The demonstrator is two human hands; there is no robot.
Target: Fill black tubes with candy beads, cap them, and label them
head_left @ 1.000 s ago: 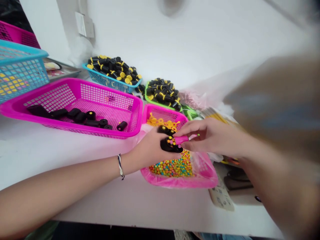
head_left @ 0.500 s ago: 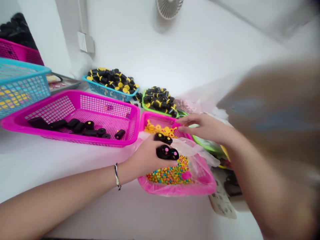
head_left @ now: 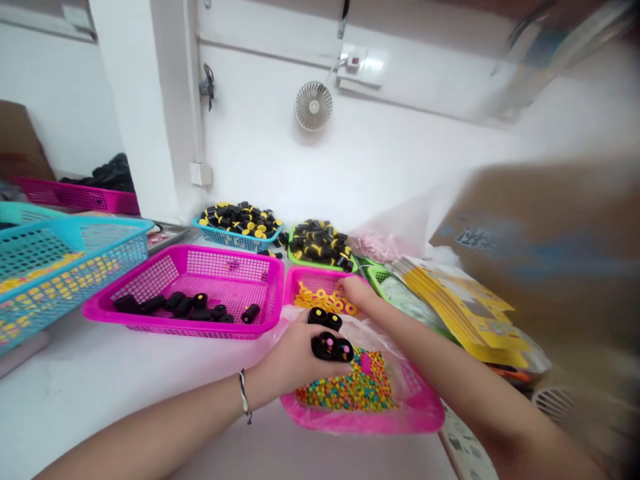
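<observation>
Just below and to the right of the left hand (head_left: 286, 357), the front rim of a plastic-lined pink basket (head_left: 360, 425) curves along the near side; the film looks thin and loose, likely to snag or crease if brushed. In it lie loose round beads (head_left: 345, 395), which should roll easily, and a small pink piece (head_left: 366, 363).

The left hand is wrapped around a cluster of black cylinders (head_left: 327, 346), about four, held over the beads with their ends facing up. Two ends show yellow dots, two show pink ones. They look light, stiff and smooth, so they could slip against each other; the sides seem the best place for a grip, leaving the ends free.

Beyond and right of them, the right hand (head_left: 353, 292) is down inside a smaller pink basket (head_left: 309, 273), beside yellow ring pieces (head_left: 323, 305). Its fingertips are hidden, so whether it pinches anything cannot be told. The rings look light and bendable, easiest to take by the edge.

Left of the left hand is bare white tabletop (head_left: 150, 383), giving room to move; past that, a magenta basket (head_left: 190, 325) presents a raised rim. Right of the right forearm, yellow cards (head_left: 465, 313) crowd the space. Farther beyond both hands, filled blue (head_left: 240, 241) and green (head_left: 320, 267) baskets stand near the wall (head_left: 240, 153).
</observation>
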